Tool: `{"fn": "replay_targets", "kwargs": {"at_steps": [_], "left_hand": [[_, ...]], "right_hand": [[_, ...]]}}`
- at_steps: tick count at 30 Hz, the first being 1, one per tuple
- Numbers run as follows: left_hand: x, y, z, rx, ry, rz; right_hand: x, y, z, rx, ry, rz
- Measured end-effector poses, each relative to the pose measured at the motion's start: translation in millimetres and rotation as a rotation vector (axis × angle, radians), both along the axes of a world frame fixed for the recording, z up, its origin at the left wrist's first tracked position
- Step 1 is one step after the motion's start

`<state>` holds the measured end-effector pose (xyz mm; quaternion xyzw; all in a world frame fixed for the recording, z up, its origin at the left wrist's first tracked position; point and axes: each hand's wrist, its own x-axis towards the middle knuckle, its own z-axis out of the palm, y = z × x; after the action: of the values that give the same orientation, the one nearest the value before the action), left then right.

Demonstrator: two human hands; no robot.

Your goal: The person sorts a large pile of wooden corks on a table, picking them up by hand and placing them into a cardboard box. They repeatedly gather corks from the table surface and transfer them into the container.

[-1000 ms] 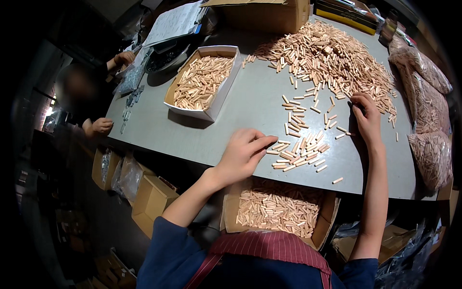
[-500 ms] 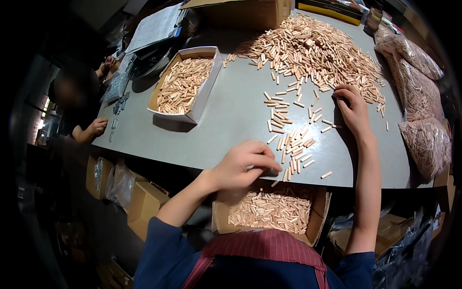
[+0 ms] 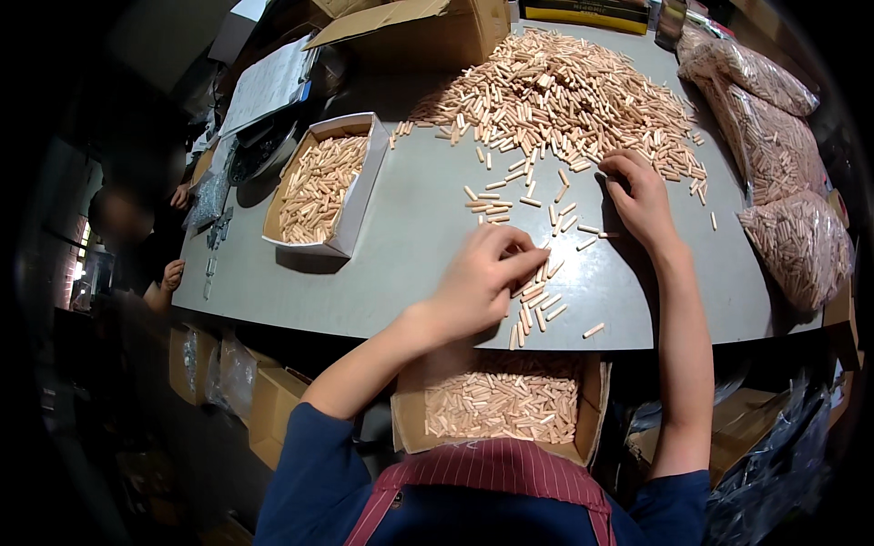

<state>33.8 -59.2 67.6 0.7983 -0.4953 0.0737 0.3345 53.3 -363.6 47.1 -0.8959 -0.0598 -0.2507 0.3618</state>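
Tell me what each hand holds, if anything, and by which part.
Cannot tell: the left hand is at loose pale pegs, the right hand by the peg pile; any hold is hidden.

At upper left we see papers (image 3: 266,86) near a dark bowl (image 3: 280,157), and at the top centre an open cardboard box (image 3: 490,32) with a yellow-and-black box (image 3: 587,13) to its right. We also see a tan carton (image 3: 273,414) beside clear plastic (image 3: 238,371) at lower left, and crumpled plastic sheeting (image 3: 774,478) at lower right
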Motion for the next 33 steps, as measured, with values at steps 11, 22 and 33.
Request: {"fn": "replay_targets", "kwargs": {"at_steps": [11, 22, 33], "left_hand": [[-26, 54, 0, -0.103, 0.075, 0.226], [-78, 49, -9, -0.067, -0.002, -0.094], [-82, -16, -18, 0.229, -0.246, -0.125]], "right_hand": [[-4, 4, 5, -0.012, 0.026, -0.022], [-3, 2, 3, -0.057, -0.008, -0.009], [2, -8, -6, 0.010, -0.019, -0.026]]}}
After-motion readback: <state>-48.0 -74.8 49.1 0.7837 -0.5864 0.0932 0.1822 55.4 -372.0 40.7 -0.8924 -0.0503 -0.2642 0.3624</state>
